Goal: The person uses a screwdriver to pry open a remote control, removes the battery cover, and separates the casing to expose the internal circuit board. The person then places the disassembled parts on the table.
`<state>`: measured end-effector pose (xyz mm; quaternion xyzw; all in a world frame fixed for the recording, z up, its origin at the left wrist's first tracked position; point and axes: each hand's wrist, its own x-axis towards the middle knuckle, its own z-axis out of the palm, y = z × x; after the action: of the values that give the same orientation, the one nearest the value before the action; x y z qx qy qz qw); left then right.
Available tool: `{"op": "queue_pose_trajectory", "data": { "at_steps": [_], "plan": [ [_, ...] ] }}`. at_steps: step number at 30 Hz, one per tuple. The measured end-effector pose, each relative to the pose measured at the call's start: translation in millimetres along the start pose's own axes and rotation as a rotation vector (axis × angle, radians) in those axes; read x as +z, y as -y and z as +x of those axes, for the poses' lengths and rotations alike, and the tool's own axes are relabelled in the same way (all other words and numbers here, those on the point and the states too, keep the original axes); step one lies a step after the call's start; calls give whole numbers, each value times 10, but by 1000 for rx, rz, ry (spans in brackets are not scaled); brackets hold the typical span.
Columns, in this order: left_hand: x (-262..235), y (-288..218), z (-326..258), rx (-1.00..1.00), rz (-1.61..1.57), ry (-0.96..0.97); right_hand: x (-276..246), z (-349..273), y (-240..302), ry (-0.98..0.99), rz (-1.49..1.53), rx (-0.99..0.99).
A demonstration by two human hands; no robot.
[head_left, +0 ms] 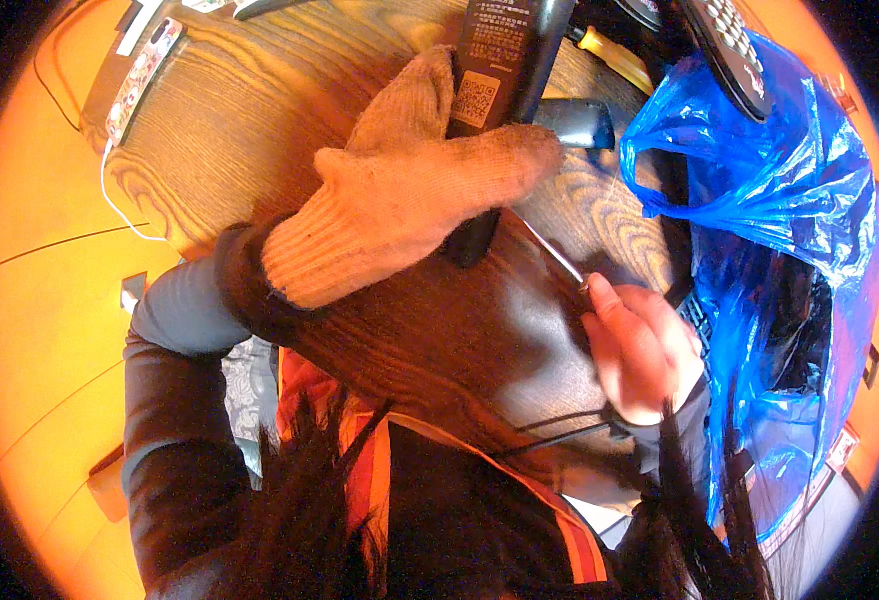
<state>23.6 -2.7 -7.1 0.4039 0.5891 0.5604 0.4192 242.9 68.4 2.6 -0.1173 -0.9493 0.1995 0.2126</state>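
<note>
My left hand [399,190], in a knitted orange-looking glove, lies across a long black device [504,65] with its fingers over the casing and its thumb along the near side. A printed label with a square code shows on the device; its lower end [472,240] sticks out below the glove. My bare right hand [644,345] is closed around a screwdriver whose thin metal shaft [551,250] points up and left toward the device. The screwdriver's handle is hidden in my fist, and the glove's edge hides whether the tip touches the device.
Beside the gloved fingers lies a dark, shiny cylindrical part [577,122]. A yellow-handled tool [614,55] and a black keypad device [727,55] are at the top right. A blue plastic bag [789,200] fills the right side. A patterned phone [144,80] with a white cable lies on the wood-grain table [259,90].
</note>
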Motion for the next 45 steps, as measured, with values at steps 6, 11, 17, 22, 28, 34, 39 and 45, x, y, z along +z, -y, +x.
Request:
{"op": "queue_pose_trajectory", "data": {
  "at_steps": [6,11,17,22,28,34,39,45],
  "plan": [
    [-57,-70,-33,-295,-25,89,37,-2,-120,-21,160,-14],
    [51,-15,-92,-206,94,39,93,-7,3,3,163,70],
    [181,51,-106,-73,134,-152,99,-11,221,21,208,267],
    [238,-34,-140,-13,243,-228,72,46,290,0,443,440],
    [317,-169,-255,-73,421,-222,-107,96,302,126,623,714],
    [364,-190,-341,80,489,-106,-250,123,176,185,1026,957],
    [329,-232,-351,170,594,-32,-278,108,96,233,1199,978],
    [265,-301,-302,140,643,95,-315,114,80,254,1167,910]
  ]
}}
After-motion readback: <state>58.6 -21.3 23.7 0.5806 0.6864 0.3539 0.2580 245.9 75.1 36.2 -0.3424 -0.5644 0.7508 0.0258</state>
